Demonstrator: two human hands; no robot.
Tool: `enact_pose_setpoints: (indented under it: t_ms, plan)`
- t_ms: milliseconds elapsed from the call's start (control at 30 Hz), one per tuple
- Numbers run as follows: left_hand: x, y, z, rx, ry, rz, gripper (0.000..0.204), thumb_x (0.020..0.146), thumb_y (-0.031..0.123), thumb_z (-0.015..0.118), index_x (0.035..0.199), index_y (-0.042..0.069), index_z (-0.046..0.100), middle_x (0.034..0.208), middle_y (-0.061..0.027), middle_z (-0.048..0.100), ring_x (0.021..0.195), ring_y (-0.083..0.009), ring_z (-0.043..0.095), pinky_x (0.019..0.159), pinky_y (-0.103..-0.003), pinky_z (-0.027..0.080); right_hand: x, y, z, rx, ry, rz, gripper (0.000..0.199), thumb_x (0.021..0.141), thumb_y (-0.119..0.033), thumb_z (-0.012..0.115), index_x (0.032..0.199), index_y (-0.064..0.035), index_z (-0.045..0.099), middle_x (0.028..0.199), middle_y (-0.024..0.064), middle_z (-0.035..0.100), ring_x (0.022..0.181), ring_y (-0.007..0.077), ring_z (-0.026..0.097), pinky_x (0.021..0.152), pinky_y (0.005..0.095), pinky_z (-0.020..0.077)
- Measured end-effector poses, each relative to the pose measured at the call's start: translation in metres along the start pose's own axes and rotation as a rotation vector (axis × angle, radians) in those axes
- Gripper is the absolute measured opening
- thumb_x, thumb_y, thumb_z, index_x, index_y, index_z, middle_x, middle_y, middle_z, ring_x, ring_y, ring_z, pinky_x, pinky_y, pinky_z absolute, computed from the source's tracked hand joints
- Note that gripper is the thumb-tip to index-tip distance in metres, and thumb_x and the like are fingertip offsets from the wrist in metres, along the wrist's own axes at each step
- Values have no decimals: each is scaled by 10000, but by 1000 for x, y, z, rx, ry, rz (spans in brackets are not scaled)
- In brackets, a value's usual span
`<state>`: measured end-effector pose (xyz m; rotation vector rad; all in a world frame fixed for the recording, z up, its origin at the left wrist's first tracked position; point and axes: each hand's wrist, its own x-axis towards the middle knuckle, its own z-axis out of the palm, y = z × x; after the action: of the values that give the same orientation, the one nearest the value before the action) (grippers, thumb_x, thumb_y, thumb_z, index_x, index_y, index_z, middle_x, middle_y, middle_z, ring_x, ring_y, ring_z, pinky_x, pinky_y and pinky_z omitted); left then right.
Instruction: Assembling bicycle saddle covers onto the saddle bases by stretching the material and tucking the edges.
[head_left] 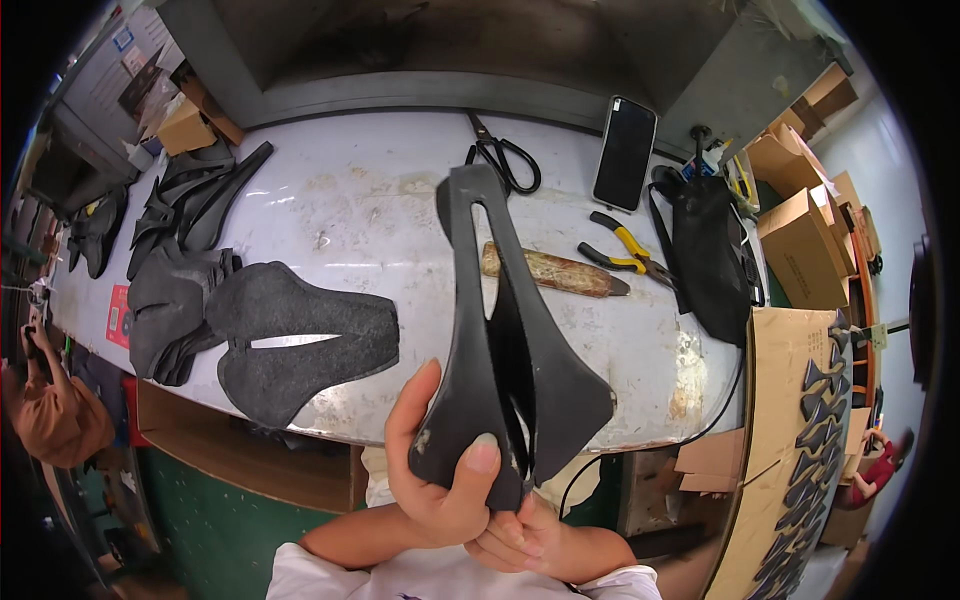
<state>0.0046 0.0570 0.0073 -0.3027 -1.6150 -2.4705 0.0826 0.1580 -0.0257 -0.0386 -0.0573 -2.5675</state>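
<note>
I hold up a black bicycle saddle [575, 390] in front of me, its narrow nose pointing away and a long slot down its middle. My left hand [435, 495] grips the wide rear end on the left, thumb on the upper face. At the rear edge, near the slot's end, my right hand [515, 540] has its fingers closed on the saddle. Left of it on the table lies a dark grey saddle-shaped cover [300, 385] with a slot, beside a stack of similar covers [165, 310]. Behind the saddle rests a worn wooden-handled tool [565, 272].
Black-handled scissors [515, 170], a phone [625, 155], yellow-black pliers [628, 248] and a black pouch [705, 250] lie on the white table [340, 210]. Black saddles [215, 205] pile up at far left. Cardboard [775, 400] bearing several black saddles stands right. Other people [60, 410] are at the sides.
</note>
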Motion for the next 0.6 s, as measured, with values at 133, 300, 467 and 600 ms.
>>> enact_pose_setpoints:
  t_ms: [133, 300, 467, 600]
  plan:
    - [4, 0, 1, -28, 43, -17, 650, 930, 67, 579, 1456, -77, 225, 1306, -191, 506, 1121, -186, 555, 940, -304, 467, -1, 1, -2, -75, 136, -1, 494, 982, -482, 494, 746, -51, 547, 472, -22, 453, 360, 109, 437, 354, 263, 304]
    - [20, -3, -8, 62, -26, -212, 594, 959, 95, 557, 1458, -47, 266, 1320, -151, 506, 1142, -149, 525, 963, -284, 435, -13, -5, 1, -487, 256, -183, 513, 968, -511, 520, 834, -18, 565, 501, 6, 438, 401, 113, 438, 404, 229, 331]
    - [22, 1, -9, 43, -44, -271, 580, 960, 88, 551, 1455, -44, 278, 1330, -148, 497, 1145, -152, 527, 962, -285, 438, -2, -11, 7, -1315, 131, -853, 726, 841, -397, 741, 1316, 66, 447, 1315, 337, 404, 617, 200, 598, 534, 260, 483]
    - [24, 4, -2, 33, -13, -265, 581, 958, 81, 546, 1455, -46, 273, 1352, -157, 477, 1151, -158, 528, 960, -288, 443, 5, -2, -19, -1576, 134, -834, 222, 806, -123, 766, 725, 48, 650, 561, 103, 552, 428, 194, 501, 382, 317, 372]
